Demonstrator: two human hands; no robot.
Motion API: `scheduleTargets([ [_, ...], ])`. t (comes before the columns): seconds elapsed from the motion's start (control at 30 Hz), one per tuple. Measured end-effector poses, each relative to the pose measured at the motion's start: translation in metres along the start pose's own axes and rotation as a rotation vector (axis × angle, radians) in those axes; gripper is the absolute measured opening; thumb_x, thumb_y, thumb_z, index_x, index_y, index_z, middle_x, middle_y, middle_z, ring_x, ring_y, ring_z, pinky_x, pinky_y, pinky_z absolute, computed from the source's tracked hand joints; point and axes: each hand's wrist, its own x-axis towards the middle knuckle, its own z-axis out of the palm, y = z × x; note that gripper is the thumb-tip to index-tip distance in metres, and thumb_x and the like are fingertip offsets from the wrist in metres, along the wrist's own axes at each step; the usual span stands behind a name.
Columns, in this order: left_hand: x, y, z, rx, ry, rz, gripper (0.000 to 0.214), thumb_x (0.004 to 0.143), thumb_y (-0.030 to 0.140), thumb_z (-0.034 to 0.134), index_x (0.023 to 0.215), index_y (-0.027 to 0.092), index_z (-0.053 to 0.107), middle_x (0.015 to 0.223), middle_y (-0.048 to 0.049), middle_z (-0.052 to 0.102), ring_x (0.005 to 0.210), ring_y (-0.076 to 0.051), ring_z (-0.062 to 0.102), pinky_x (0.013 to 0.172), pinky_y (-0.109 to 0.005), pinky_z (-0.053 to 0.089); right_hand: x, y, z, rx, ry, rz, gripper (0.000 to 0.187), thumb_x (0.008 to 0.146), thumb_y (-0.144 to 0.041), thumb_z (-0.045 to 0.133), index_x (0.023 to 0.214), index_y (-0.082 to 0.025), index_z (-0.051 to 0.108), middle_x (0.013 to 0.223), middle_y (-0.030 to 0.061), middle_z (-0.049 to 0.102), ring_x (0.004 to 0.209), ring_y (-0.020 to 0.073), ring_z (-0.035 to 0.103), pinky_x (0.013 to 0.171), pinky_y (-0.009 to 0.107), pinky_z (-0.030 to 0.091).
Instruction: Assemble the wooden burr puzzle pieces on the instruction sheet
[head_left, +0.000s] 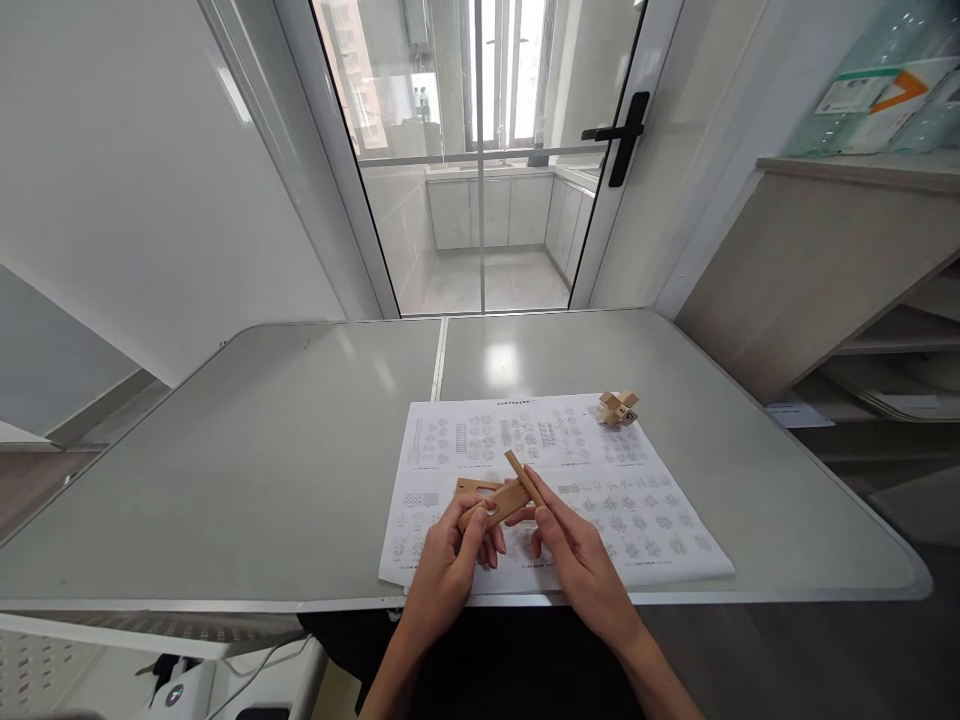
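My left hand (pixel 452 565) is closed around a flat wooden puzzle piece (pixel 501 503) with a notch cut in it, held just above the paper. My right hand (pixel 574 548) pinches a thin wooden stick (pixel 523 474) that crosses the first piece at an angle. Another wooden piece (pixel 472 488) lies flat on the sheet just behind my left hand. An assembled wooden burr puzzle (pixel 618 407) rests at the far right corner of the printed instruction sheet (pixel 637 500).
The sheet lies on a grey folding table (pixel 262 470) with a seam down its middle. A glass door with a black handle (pixel 624 135) is behind the table. Wooden shelving (pixel 847 260) stands at the right.
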Motion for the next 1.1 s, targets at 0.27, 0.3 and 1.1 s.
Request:
scheduleTargets([
  [0.27,-0.0011,-0.0001,-0.0007,-0.01,-0.003,-0.009,0.035,0.111,0.053,0.047,0.111,0.019,0.058,0.077,0.0005,0.063,0.067,-0.014,0.057,0.071,-0.03,0.047,0.0004,-0.0029,0.0009,0.008,-0.022,0.013,0.063,0.111,-0.057,0.044,0.167,-0.029,0.043,0.102,0.0063,0.079,0.071,0.019,0.058,0.077,0.036,0.055],
  [0.3,-0.0015,0.0001,-0.0007,-0.009,-0.005,-0.012,0.035,0.111,0.052,0.047,0.111,0.019,0.058,0.077,0.0004,0.063,0.068,-0.014,0.057,0.071,-0.03,0.048,0.0003,-0.0028,0.0007,0.007,-0.027,0.015,0.064,0.111,-0.057,0.044,0.168,-0.029,0.042,0.102,0.0065,0.079,0.071,0.019,0.058,0.077,0.035,0.055],
  [1.1,-0.0011,-0.0029,0.0003,0.009,0.022,0.007,0.036,0.111,0.052,0.046,0.112,0.018,0.058,0.075,0.0012,0.062,0.067,-0.014,0.058,0.07,-0.03,0.049,-0.0004,0.0069,-0.0012,0.007,-0.084,0.005,0.06,0.113,-0.051,0.044,0.168,-0.027,0.042,0.092,0.0059,0.08,0.073,0.02,0.063,0.074,0.035,0.056],
])
